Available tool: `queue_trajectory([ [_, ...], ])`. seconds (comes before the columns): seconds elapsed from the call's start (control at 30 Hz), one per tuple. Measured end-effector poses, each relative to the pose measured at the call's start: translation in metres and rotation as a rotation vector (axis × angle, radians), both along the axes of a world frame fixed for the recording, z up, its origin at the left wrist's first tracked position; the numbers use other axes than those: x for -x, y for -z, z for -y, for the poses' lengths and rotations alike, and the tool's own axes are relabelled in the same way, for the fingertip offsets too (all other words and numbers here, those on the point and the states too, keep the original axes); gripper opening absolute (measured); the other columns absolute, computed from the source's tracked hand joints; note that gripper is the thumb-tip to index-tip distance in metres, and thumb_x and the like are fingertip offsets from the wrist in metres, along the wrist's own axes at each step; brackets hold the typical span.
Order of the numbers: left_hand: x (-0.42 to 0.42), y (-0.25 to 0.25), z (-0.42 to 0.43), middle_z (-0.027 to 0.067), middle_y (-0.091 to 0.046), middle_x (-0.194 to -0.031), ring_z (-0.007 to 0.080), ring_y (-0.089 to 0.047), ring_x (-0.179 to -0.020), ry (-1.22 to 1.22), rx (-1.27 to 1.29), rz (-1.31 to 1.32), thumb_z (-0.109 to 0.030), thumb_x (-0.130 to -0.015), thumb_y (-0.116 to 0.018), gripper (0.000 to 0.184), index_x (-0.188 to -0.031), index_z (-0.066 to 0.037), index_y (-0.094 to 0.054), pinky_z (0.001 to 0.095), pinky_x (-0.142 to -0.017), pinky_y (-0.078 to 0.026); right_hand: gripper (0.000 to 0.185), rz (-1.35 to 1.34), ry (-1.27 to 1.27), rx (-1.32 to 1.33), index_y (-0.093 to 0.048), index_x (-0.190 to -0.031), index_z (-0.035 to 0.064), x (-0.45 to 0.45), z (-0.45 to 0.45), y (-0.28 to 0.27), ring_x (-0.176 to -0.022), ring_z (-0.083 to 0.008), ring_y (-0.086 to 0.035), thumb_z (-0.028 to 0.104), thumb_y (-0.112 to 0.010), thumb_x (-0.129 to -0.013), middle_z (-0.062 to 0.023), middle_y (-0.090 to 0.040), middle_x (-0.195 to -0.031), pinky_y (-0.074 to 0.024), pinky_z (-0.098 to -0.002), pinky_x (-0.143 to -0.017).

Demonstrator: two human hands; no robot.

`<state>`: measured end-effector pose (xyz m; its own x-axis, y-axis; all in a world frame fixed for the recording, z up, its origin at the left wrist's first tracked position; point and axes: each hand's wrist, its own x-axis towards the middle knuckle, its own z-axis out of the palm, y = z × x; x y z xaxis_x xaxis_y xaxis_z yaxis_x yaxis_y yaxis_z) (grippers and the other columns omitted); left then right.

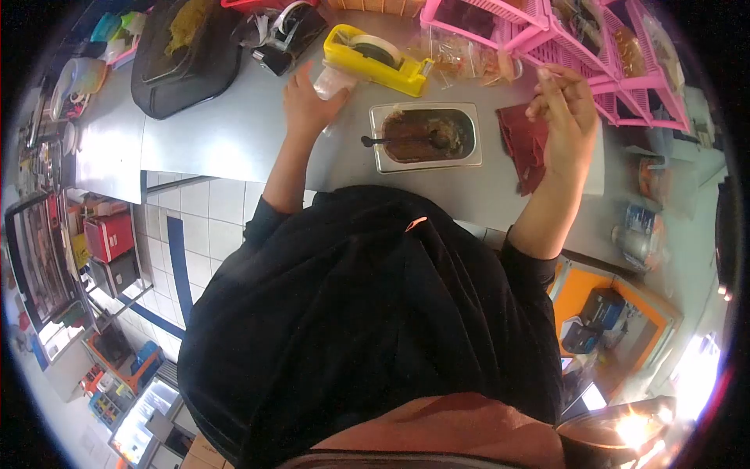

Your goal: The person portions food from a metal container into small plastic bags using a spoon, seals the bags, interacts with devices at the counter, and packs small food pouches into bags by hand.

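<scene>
the pale plastic packet (334, 82) sits in your left hand (305, 108), at the near side of the yellow tape dispenser (388, 74); your left thumb and fingers are closed on it, gripping lightly from either side; thin plastic like this probably creases and slips easily, so pinch it close to the edge you are working, hold that edge flat, and don't squeeze the middle; lift it a little clear of the dispenser before you turn it, since a corner could catch there.

to the right of the packet, the steel tray (426, 166) rests on the counter (219, 141) with brown paste and a black spoon (394, 141) in it; the spoon's handle overhangs the left rim, on your packet side, so carry the packet around it rather than low across the tray.

farther right, your right hand (569, 117) hangs above the dark red sheet (519, 148), fingers bent and gathered towards the thumb; whether they pinch anything small, i cannot tell from here; bring that hand over in front of the pink baskets (519, 16) and the clear bags (469, 61), with your sleeve well off the paste.
</scene>
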<state>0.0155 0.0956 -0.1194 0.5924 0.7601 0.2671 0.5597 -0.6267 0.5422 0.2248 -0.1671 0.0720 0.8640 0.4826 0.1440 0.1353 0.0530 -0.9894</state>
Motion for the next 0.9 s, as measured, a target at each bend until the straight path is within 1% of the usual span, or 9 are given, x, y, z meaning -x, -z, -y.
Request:
queue_trajectory([
  [0.13, -0.003, 0.019, 0.014, 0.0233, -0.049, -0.125, 0.0407, -0.049, -0.114, -0.081, -0.028, -0.239, -0.050, -0.062, -0.081, 0.103, -0.140, -0.002, -0.034, 0.0533, -0.097, -0.039, 0.018, -0.052, -0.021, -0.024, -0.062, -0.098, 0.0004, 0.014, -0.001, 0.003, -0.055, -0.0083, -0.054, 0.012, -0.071, -0.086, -0.0055, -0.063, -0.083, -0.0404, -0.0209, -0.051],
  [0.3, -0.002, 0.016, 0.008, 0.0223, -0.048, -0.121, 0.0376, -0.053, -0.106, -0.020, 0.041, -0.294, -0.044, -0.060, -0.081, 0.087, -0.127, -0.002, -0.045, 0.0462, -0.090, -0.047, 0.012, -0.116, -0.218, 0.011, -0.064, -0.097, 0.0011, 0.026, -0.003, 0.025, -0.060, -0.0063, -0.054, 0.009, -0.066, -0.089, -0.0015, -0.061, -0.081, -0.0408, -0.0198, -0.054],
  [0.4, 0.002, -0.013, 0.017, 0.0209, -0.049, -0.115, 0.0370, -0.055, -0.102, -0.051, 0.094, -0.224, -0.038, -0.057, -0.082, 0.076, -0.117, -0.004, -0.050, 0.0430, -0.085, -0.050, 0.011, -0.095, -0.273, 0.106, -0.064, -0.098, 0.0014, 0.037, -0.010, 0.028, -0.060, -0.0060, -0.053, 0.008, -0.065, -0.089, 0.0003, -0.059, -0.077, -0.0423, -0.0209, -0.056],
  [0.47, 0.009, -0.018, 0.017, 0.0190, -0.049, -0.109, 0.0375, -0.056, -0.098, -0.009, -0.123, 0.033, -0.035, -0.055, -0.083, 0.077, -0.118, -0.005, -0.050, 0.0457, -0.080, -0.051, 0.011, -0.104, -0.323, 0.149, -0.066, -0.099, 0.0015, 0.042, -0.013, 0.028, -0.067, -0.0063, -0.055, 0.007, -0.064, -0.089, -0.0008, -0.060, -0.082, -0.0445, -0.0217, -0.060],
  [0.53, 0.012, -0.033, 0.018, 0.0177, -0.049, -0.107, 0.0355, -0.056, -0.096, 0.043, -0.195, 0.157, -0.036, -0.054, -0.084, 0.078, -0.118, -0.006, -0.052, 0.0447, -0.079, -0.051, 0.012, 0.164, -0.383, 0.123, -0.069, -0.099, 0.0044, 0.049, -0.023, 0.028, -0.077, -0.0078, -0.057, 0.006, -0.065, -0.088, -0.0035, -0.061, -0.094, -0.0450, -0.0214, -0.064],
  [0.57, 0.014, -0.042, 0.018, 0.0165, -0.049, -0.105, 0.0335, -0.056, -0.094, 0.094, -0.266, 0.282, -0.037, -0.053, -0.084, 0.078, -0.118, -0.007, -0.054, 0.0437, -0.077, -0.051, 0.016, 0.272, -0.424, 0.211, -0.070, -0.104, 0.0052, 0.050, -0.024, 0.026, -0.091, -0.0113, -0.057, 0.010, -0.063, -0.090, -0.0031, -0.058, -0.106, -0.0460, -0.0236, -0.081],
  [0.67, 0.010, -0.081, 0.028, 0.0133, -0.048, -0.102, 0.0284, -0.054, -0.090, 0.319, -0.407, 0.432, -0.042, -0.051, -0.086, 0.080, -0.119, -0.009, -0.059, 0.0392, -0.075, -0.049, 0.018, 0.467, -0.436, 0.156, -0.071, -0.103, 0.0048, 0.064, -0.039, 0.018, -0.097, -0.0163, -0.058, 0.006, -0.064, -0.086, -0.0070, -0.060, -0.107, -0.0457, -0.0272, -0.086],
  [0.8, 0.001, -0.109, 0.052, 0.0105, -0.048, -0.098, 0.0246, -0.052, -0.087, 0.491, -0.372, 0.492, -0.044, -0.048, -0.086, 0.081, -0.118, -0.011, -0.064, 0.0352, -0.075, -0.047, 0.017, 0.622, -0.426, 0.150, -0.072, -0.098, 0.0062, 0.072, -0.045, 0.012, -0.094, -0.0209, -0.061, 0.004, -0.067, -0.082, -0.0087, -0.060, -0.102, -0.0508, -0.0303, -0.080],
  [0.9, -0.004, -0.117, 0.066, 0.0093, -0.048, -0.095, 0.0237, -0.051, -0.085, 0.568, -0.308, 0.517, -0.040, -0.046, -0.084, 0.085, -0.123, -0.013, -0.063, 0.0352, -0.078, -0.046, 0.017, 0.451, -0.391, 0.176, -0.071, -0.096, 0.0042, 0.074, -0.040, 0.009, -0.096, -0.0242, -0.061, 0.003, -0.069, -0.079, -0.0097, -0.061, -0.102, -0.0508, -0.0312, -0.079],
])
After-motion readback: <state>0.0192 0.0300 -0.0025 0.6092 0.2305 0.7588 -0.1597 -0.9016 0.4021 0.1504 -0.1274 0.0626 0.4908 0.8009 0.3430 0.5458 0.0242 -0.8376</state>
